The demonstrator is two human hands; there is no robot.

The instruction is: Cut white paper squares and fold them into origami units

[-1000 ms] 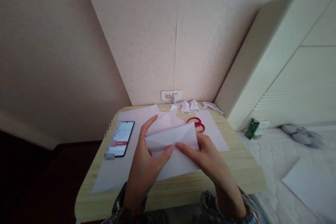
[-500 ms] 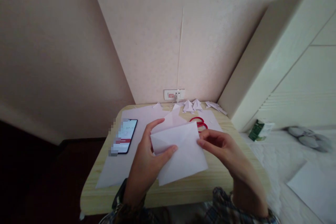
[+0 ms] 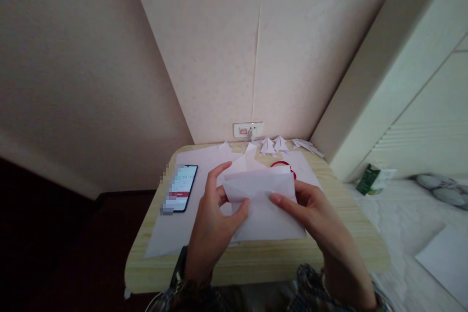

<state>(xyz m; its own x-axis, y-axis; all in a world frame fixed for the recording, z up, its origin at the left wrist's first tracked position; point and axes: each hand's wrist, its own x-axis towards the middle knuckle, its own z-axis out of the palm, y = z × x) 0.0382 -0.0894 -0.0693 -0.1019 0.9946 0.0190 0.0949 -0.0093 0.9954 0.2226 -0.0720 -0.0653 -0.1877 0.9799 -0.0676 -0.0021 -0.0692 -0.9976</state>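
Note:
Both my hands hold a folded white sheet of paper [image 3: 265,200] just above the small wooden table [image 3: 351,229]. My left hand [image 3: 215,219] pinches its left edge between thumb and fingers. My right hand [image 3: 310,212] grips the right side, with its thumb lying on the front of the sheet. The paper has creases and a folded upper flap. Red scissors [image 3: 283,165] lie right behind the held sheet, mostly hidden by it.
A phone [image 3: 182,187] with a lit screen lies at the table's left on flat white sheets [image 3: 171,229]. Several small folded paper shapes [image 3: 274,145] stand along the back by a wall socket [image 3: 248,130]. A bed with a green box [image 3: 369,179] and a loose sheet [image 3: 444,261] is to the right.
My right hand went from the sheet's lower middle to its right edge and back onto its front. The upper flap is folded down again. The view has shifted a little.

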